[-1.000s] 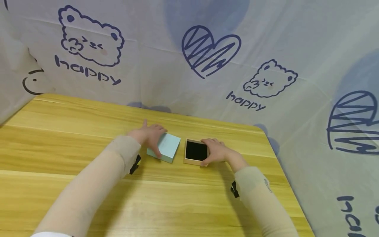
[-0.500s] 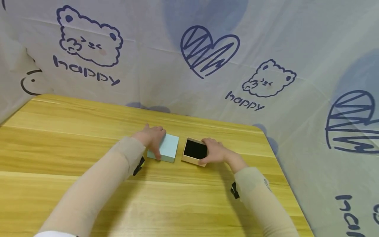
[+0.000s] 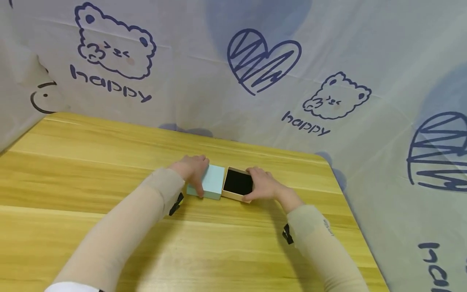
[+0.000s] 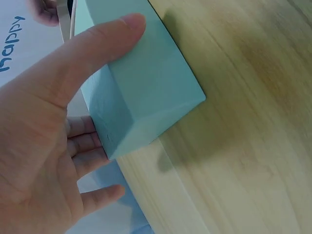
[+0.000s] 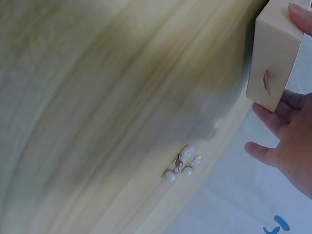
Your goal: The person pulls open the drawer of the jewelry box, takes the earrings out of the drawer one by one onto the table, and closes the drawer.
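Note:
A light blue box sleeve [image 3: 214, 180] lies near the middle of the wooden table, held across its left part by my left hand [image 3: 194, 170]. The left wrist view shows the thumb along one side of the sleeve [image 4: 151, 73] and fingers on the opposite side. To its right is a shallow beige box drawer [image 3: 233, 196] with a black lining, which my right hand [image 3: 263, 184] grips by its right end. A small ribbon loop sticks out of the drawer's end [image 5: 270, 58] in the right wrist view. The two box parts appear to meet edge to edge.
Several white pearl-like jewelry pieces [image 5: 180, 163] with reddish metal lie near the table's edge in the right wrist view. A white printed cloth [image 3: 204, 97] hangs behind the wooden table [image 3: 204, 251] and along its right side.
The sleeve has slid right in my left hand, and the drawer has moved left and turned slightly in my right. The gap between them has narrowed until they seem to touch.

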The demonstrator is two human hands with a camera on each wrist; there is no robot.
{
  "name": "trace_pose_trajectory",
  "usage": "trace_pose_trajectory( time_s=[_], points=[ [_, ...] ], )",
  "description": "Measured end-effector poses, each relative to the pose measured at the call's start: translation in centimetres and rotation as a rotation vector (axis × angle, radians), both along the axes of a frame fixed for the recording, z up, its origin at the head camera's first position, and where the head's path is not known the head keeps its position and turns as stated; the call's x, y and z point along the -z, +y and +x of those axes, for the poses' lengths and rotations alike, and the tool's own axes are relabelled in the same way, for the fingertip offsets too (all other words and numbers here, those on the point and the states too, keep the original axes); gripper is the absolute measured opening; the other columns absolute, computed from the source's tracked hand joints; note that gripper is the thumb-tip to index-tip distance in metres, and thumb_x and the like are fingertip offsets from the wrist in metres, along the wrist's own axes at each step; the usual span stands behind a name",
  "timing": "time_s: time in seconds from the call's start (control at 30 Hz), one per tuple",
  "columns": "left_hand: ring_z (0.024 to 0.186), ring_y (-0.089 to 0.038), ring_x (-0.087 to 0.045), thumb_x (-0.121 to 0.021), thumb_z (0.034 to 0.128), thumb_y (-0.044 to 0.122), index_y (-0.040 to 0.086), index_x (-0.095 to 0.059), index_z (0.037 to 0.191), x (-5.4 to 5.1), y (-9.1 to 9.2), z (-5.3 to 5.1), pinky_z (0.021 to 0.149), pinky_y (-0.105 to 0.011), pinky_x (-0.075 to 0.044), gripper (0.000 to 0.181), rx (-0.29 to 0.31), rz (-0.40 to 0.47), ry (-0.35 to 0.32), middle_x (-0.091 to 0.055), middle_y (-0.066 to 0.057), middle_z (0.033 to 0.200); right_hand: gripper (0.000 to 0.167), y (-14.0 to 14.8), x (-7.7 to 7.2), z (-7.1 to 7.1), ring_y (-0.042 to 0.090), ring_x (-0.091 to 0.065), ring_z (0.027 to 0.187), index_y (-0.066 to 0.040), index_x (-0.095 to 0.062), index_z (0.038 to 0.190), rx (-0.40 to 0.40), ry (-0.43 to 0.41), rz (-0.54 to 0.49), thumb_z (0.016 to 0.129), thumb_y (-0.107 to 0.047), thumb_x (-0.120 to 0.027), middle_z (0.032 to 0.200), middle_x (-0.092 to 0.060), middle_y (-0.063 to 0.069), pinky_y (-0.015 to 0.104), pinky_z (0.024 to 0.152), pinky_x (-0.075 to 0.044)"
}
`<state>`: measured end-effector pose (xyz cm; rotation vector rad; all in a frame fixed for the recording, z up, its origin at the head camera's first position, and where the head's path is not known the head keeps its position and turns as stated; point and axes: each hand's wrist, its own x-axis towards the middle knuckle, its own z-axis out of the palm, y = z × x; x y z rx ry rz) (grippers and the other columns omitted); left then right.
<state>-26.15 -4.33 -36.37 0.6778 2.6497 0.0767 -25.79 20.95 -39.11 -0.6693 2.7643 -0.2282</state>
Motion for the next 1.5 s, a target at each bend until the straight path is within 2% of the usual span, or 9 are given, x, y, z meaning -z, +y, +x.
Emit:
trace_pose_trajectory(
  time_s=[0.33, 0.57, 0.73, 1.0, 1.17, 1.27, 1.4, 1.5],
  points=[
    [0.126, -0.033, -0.045, -0.081, 0.0653, 0.046, -0.001, -0.032, 0.141, -0.5, 0.8, 0.0, 0.107, -0.048, -0.037, 0.102, 0.002, -0.052, 0.011, -0.039, -0.018, 0.142, 0.097, -0.4, 0.3, 0.0, 0.034, -0.036, 0.134, -0.002, -0.03, 0.144, -0.017, -0.024, 0.017, 0.072, -0.051, -0.073, 0.145, -0.037, 0.016, 0.058, 0.11, -0.024],
    [0.125, -0.033, -0.045, -0.081, 0.064, 0.048, -0.002, -0.031, 0.141, -0.3, 0.8, -0.2, 0.108, -0.048, -0.035, 0.104, 0.007, -0.068, 0.012, -0.04, -0.018, 0.141, 0.097, -0.9, -0.1, 0.2, 0.033, -0.036, 0.134, -0.001, -0.031, 0.143, -0.04, -0.02, 0.024, 0.072, -0.05, -0.073, 0.145, -0.038, 0.016, 0.057, 0.11, -0.026],
    [0.125, -0.033, -0.045, -0.081, 0.064, 0.048, -0.002, -0.032, 0.14, -0.4, 0.9, -0.1, 0.108, -0.048, -0.036, 0.104, 0.009, -0.071, 0.009, -0.041, -0.018, 0.14, 0.096, -1.3, 0.0, 0.0, 0.033, -0.035, 0.135, -0.001, -0.031, 0.144, -0.053, -0.017, 0.02, 0.072, -0.048, -0.073, 0.146, -0.037, 0.016, 0.057, 0.11, -0.025],
    [0.126, -0.033, -0.045, -0.081, 0.0645, 0.049, -0.002, -0.03, 0.142, -0.4, 0.9, -0.1, 0.108, -0.046, -0.037, 0.105, 0.005, -0.09, -0.001, -0.039, -0.018, 0.141, 0.098, -1.9, 0.2, -0.1, 0.033, -0.03, 0.138, -0.003, -0.026, 0.146, -0.041, -0.069, 0.014, 0.073, -0.046, -0.073, 0.15, -0.031, 0.015, 0.056, 0.112, -0.024],
    [0.126, -0.033, -0.044, -0.081, 0.0634, 0.051, -0.002, -0.033, 0.14, -0.3, 0.7, -0.1, 0.109, -0.048, -0.034, 0.105, 0.02, -0.112, 0.005, -0.041, -0.018, 0.139, 0.097, -2.1, 0.2, -0.2, 0.035, -0.026, 0.14, -0.003, -0.023, 0.147, -0.059, -0.088, 0.034, 0.075, -0.045, -0.072, 0.151, -0.028, 0.016, 0.053, 0.112, -0.026],
    [0.13, -0.034, -0.04, -0.082, 0.0627, 0.05, -0.002, -0.032, 0.142, -0.4, 0.3, -0.1, 0.112, -0.051, -0.028, 0.107, 0.027, -0.116, -0.015, -0.038, -0.019, 0.143, 0.097, -2.0, 0.2, -0.2, 0.037, -0.025, 0.139, -0.003, -0.022, 0.148, -0.068, -0.093, 0.043, 0.076, -0.046, -0.072, 0.151, -0.028, 0.016, 0.054, 0.111, -0.028],
    [0.137, -0.037, -0.031, -0.083, 0.0632, 0.047, -0.001, -0.026, 0.145, -0.5, -0.6, -0.3, 0.114, -0.054, -0.021, 0.111, 0.005, -0.103, -0.061, -0.029, -0.021, 0.149, 0.099, -1.8, 0.1, 0.0, 0.039, -0.023, 0.139, -0.004, -0.02, 0.149, -0.076, -0.102, 0.041, 0.077, -0.047, -0.071, 0.151, -0.027, 0.017, 0.055, 0.11, -0.028],
    [0.136, -0.038, -0.031, -0.083, 0.064, 0.045, 0.0, -0.026, 0.145, -0.7, -1.3, -0.4, 0.113, -0.055, -0.023, 0.109, -0.022, -0.085, -0.069, -0.029, -0.021, 0.149, 0.104, -1.5, -0.2, 0.0, 0.038, -0.021, 0.14, -0.004, -0.016, 0.15, -0.072, -0.107, 0.049, 0.075, -0.05, -0.072, 0.153, -0.024, 0.017, 0.054, 0.111, -0.026]
  ],
)
